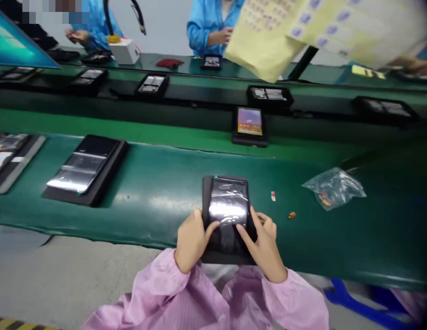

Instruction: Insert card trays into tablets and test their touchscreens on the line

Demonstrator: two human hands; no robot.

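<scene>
A tablet point(229, 195) with shiny film over its dark screen lies on a black foam tray point(206, 192) at the near edge of the green bench. At its left side, my left hand point(192, 238) wraps the edge, thumb resting on the film. My right hand point(264, 243) grips the opposite side, its thumb on the lower part of the screen and fingers curled around the edge. To the right lie a small white-and-red piece point(273, 196), a small orange piece point(291, 214) and a clear plastic bag point(335, 188) with small orange bits inside.
Another film-covered tablet point(85, 160) sits on a foam tray to the left, beside an opened device point(8, 156). A lit tablet point(249, 123) stands farther back. Beyond it, a dark line carries several trays. Yellow paper sheets point(264, 36) hang at upper right; people in blue sleeves work opposite.
</scene>
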